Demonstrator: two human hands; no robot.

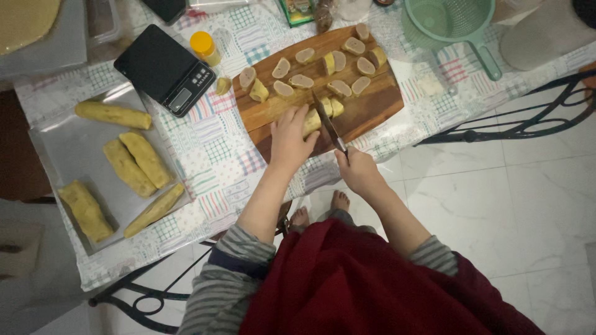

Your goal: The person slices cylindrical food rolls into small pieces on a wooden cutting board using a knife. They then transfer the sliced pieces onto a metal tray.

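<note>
Dough roll [312,121] pinned by left hand [289,139] near board [372,111] edge; right hand [357,170] gripping knife [328,124]

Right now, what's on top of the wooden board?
On the wooden board lie cut dough slices and a yellow roll. The left hand covers the roll's near end; the right hand holds a knife.

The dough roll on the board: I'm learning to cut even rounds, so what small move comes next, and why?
Probably press the knife straight down. Its blade sits across the dough roll, the left hand pins the uncut end, and the right hand grips the handle.
</note>
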